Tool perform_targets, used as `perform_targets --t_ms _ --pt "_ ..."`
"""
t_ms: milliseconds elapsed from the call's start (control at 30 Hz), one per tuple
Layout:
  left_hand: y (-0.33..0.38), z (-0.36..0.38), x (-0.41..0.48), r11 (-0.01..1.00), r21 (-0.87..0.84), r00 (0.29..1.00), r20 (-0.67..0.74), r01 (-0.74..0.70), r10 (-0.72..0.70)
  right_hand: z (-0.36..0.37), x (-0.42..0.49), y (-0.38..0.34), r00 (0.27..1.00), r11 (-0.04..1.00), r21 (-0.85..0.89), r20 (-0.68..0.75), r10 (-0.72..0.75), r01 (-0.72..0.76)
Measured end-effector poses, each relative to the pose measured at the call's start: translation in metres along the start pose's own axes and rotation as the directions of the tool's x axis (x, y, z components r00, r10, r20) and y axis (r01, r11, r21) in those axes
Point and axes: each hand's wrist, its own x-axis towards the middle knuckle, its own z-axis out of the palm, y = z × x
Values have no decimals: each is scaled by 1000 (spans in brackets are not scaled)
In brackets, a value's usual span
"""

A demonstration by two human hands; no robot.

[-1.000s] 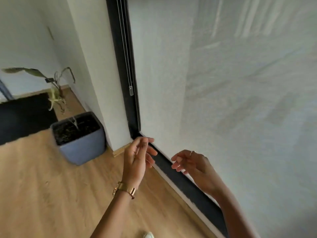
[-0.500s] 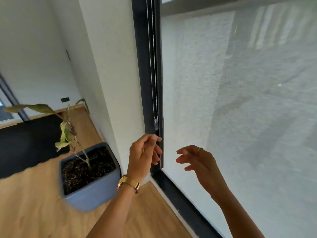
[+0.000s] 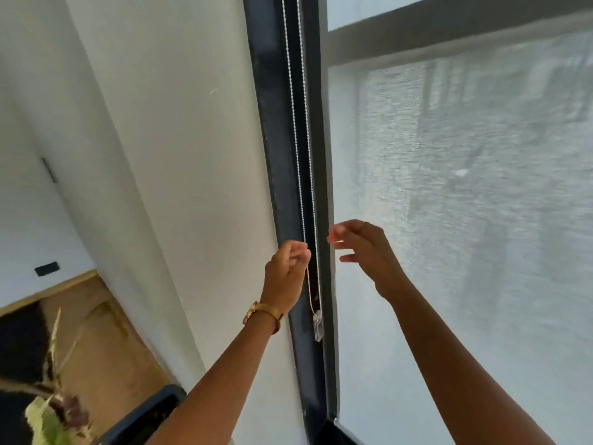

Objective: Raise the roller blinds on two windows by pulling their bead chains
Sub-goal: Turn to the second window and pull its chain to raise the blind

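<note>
While the left hand [image 3: 286, 271] is raised beside the dark window frame [image 3: 276, 155], its fingers are curled in and the thumb and forefinger are pinched together on one strand of the bead chain [image 3: 296, 123]. The chain hangs as a double strand along the frame, between the white wall [image 3: 160, 155] and the roller blind [image 3: 465, 220]. Below the left hand the two strands come together at a small clear plastic weight [image 3: 317, 325], which hangs free in front of the frame, just beside the left wrist. On this wrist there is a gold watch [image 3: 263, 316].

The right hand [image 3: 365, 252] is at about the same height, on the other side of the chain, in front of the blind fabric. Its fingers are spread loosely and a little bent, and it holds nothing; the fingertips point toward the chain but are apart from it. A ring on one finger is only faintly visible.

The blind itself covers nearly the whole window pane. It is a pale grey, half-transparent fabric, and blurred shapes from outside show through it. Near the top of the view a dark horizontal band crosses the pane, and a strip of brighter glass is above it.

At the lower left there is the wooden floor [image 3: 106, 348], some leaves of a plant [image 3: 45, 415] and the dark rim of its pot [image 3: 150, 409]. A small black socket [image 3: 47, 269] sits low on the far wall.
</note>
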Motion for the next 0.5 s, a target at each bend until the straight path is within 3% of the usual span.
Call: perform_targets --t_ms 267,500 --pt "-7 4 99 997 -41 996 59 -58 61 43 150 -26 985 981 -191 -158 -66 35" --pt "4 9 125 989 -114 996 -9 -94 94 53 201 -52 960 923 -344 -150 -235 172"
